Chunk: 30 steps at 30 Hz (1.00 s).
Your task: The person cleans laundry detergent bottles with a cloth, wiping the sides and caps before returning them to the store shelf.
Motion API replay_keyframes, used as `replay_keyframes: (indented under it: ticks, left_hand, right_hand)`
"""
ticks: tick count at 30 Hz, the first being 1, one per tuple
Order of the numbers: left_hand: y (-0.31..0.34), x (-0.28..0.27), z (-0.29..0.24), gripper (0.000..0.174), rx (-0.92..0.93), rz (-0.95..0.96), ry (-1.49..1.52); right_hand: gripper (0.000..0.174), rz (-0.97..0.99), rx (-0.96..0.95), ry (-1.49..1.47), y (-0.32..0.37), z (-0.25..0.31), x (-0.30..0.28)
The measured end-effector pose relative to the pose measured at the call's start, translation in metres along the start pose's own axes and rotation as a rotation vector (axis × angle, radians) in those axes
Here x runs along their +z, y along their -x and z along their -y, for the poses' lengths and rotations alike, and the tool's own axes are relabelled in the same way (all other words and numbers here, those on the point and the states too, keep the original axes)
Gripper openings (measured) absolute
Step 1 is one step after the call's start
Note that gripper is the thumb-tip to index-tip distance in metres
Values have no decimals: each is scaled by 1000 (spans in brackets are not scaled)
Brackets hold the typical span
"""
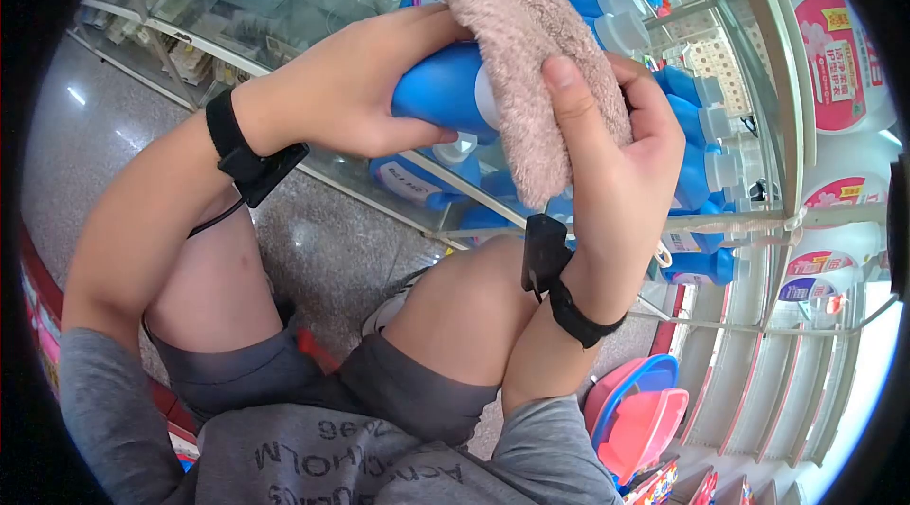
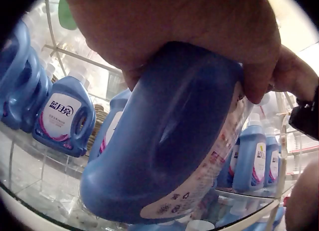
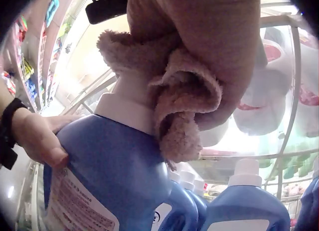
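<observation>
My left hand (image 1: pixel 346 88) grips a blue laundry detergent bottle (image 1: pixel 441 93) round its body, and the bottle lies tilted in front of me. In the left wrist view, the detergent bottle (image 2: pixel 164 136) shows a printed back label along one side. My right hand (image 1: pixel 616 145) holds a fluffy pinkish cloth (image 1: pixel 526 60), thumb on top and fingers behind it. From the right wrist, the cloth (image 3: pixel 187 104) is bunched round the white cap (image 3: pixel 124 109) at the bottle's top. The head view has the cap hidden under the cloth.
Glass shelves (image 1: pixel 256 22) with white metal frames stand just ahead, carrying several more blue bottles (image 1: pixel 697 135). White jugs with pink labels (image 1: pixel 834 60) fill a rack at the right. Pink and blue plastic basins (image 1: pixel 640 420) sit low on the right, near slatted shelving (image 1: pixel 749 382).
</observation>
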<state>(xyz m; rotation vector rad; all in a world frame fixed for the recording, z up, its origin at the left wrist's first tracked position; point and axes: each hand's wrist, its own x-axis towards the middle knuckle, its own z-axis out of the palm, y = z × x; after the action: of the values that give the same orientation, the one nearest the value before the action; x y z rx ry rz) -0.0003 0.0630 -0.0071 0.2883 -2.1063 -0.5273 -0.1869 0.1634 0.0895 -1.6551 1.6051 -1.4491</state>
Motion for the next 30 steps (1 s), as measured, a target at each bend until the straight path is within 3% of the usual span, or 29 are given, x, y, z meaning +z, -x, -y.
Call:
replay_keyframes:
  ticks: [8,11,15,18,19,21,23,25,30]
  left_hand:
    - [-1,4,3,74,1,-51,9]
    - [-1,-1,1,82,-61,46,-37]
    - [-3,2,5,81,-25,17,-69]
    - [-6,1,6,79,-29,1,-39]
    - [-6,0,7,79,-65,10,7]
    - [-5,-3,9,78,-98,18,49]
    - [-5,-5,9,78,-131,13,55]
    - [-6,-5,10,78,-118,18,50]
    - [-6,-6,10,79,-104,42,28]
  right_hand:
    - [31,3,-24,31,-7,-3,0]
    - [30,-102,-80,63,-10,-11,1]
    - [32,-196,-103,50,-20,-33,-9]
    - [31,-200,175,-142,-23,-49,-16]
    - [31,-202,173,-142,-27,-58,-19]
    - [30,-74,205,-682,-37,-75,-20]
    - [37,-92,182,-720,-37,-80,-18]
    - [43,-84,191,-949,-32,-70,-13]
    - [47,-45,196,-1030,-32,-70,-15]
